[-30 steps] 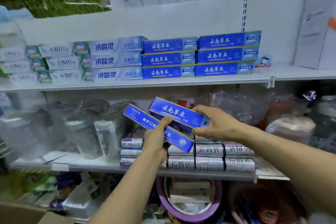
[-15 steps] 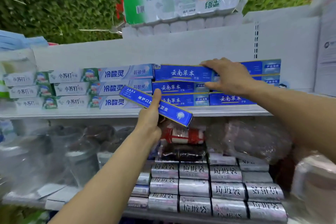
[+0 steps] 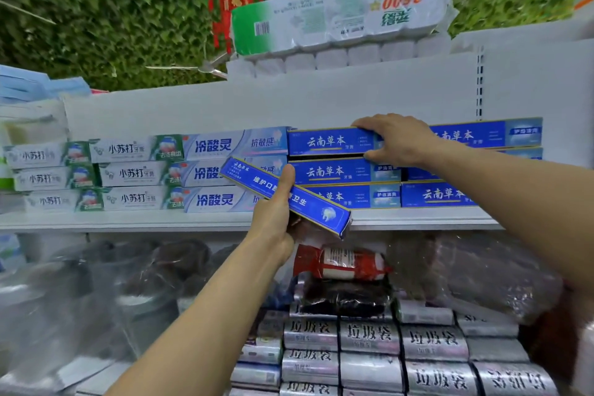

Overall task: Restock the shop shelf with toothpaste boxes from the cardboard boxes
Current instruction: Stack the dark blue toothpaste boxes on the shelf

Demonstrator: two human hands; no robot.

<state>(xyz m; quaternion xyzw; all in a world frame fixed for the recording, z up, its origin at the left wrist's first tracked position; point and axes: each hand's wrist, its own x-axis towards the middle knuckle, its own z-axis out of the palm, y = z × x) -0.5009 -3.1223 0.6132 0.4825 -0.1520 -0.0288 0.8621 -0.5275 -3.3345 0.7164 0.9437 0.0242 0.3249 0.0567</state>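
Hands apart. Left hand (image 3: 276,212) grips a tilted blue toothpaste box (image 3: 316,207) round its middle, thumb on the printed face, in front of the shelf edge (image 3: 128,222). Right hand (image 3: 392,138) clasps the right end of the topmost stacked box (image 3: 328,141), fingers over it, thumb beneath. That box sits atop the left blue stack (image 3: 337,172), with a dark gap under it. Second blue stack (image 3: 450,193) is just right of it. White-and-green toothpaste boxes (image 3: 128,173) are stacked at left. Toilet-roll pack (image 3: 337,16) lies on top of the unit.
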